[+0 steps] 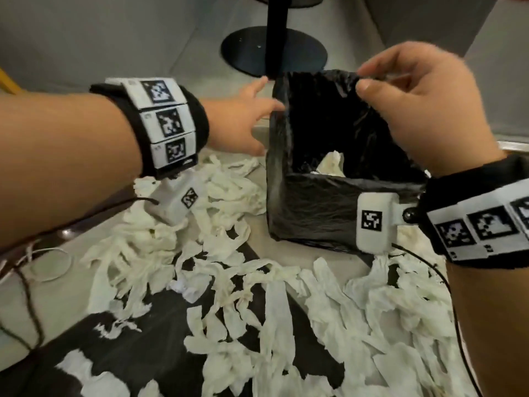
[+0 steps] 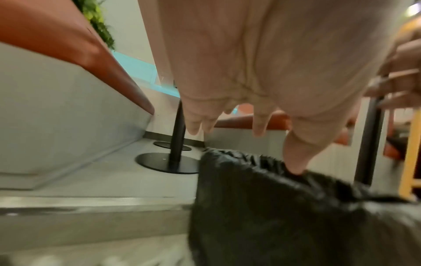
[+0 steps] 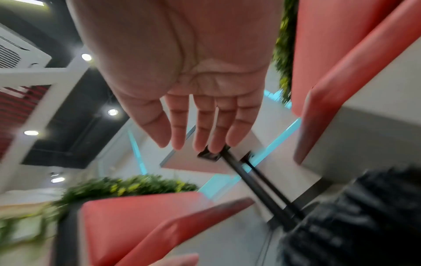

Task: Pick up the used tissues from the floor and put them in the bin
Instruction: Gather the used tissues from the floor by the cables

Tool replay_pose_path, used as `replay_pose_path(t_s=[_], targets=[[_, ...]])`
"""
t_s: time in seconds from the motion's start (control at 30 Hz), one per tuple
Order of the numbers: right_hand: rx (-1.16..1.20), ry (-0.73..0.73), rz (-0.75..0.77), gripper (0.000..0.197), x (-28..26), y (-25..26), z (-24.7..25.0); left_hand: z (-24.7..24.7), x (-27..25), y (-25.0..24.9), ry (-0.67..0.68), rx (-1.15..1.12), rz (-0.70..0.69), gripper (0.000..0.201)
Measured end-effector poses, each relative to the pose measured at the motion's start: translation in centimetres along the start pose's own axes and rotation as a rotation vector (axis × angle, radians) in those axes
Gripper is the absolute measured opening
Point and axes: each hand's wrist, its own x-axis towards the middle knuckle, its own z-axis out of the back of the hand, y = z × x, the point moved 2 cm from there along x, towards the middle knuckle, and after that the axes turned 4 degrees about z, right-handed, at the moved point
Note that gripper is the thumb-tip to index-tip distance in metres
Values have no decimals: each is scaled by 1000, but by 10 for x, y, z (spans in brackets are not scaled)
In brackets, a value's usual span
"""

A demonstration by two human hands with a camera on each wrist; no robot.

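My open left hand (image 1: 243, 124) braces the bin liner (image 1: 315, 202) at its left rim. My right hand (image 1: 423, 110), grip unclear, meets the far rim, probably spreading it for tissues (image 1: 274, 310).

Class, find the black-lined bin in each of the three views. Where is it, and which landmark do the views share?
Head: the bin sits right of centre.
Left wrist: the bin fills the lower right.
Right wrist: the bin is blurred in the bottom right corner.
Shared landmark: the black table pole behind it, seen in all three.
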Motion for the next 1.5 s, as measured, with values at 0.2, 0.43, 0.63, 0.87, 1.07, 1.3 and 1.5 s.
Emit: replay_pose_path(t_s=[0.2,0.43,0.63,0.87,1.07,1.3,1.5], targets=[[-64,592,302,9,-42,51,-140,-58,-144,135,292,230,168,43],[-584,1373,628,38,-154,42,-329,-192,-282,199,491,94,463,56],[-644,1449,449,44,-202,10,-372,-294,-322,175,565,-203,580,87],[-538,1356,326,25,-192,11,-376,-324,-309,167,329,-321,558,21],[-271,1159,162,33,-163,30,-350,-309,-281,169,152,-395,455,22],[-203,1218,138,39,-163,31,-336,-333,-296,123,408,-178,-53,52],[-258,1372,276,26,-188,24,-341,-341,-287,119,365,-89,-52,20]])
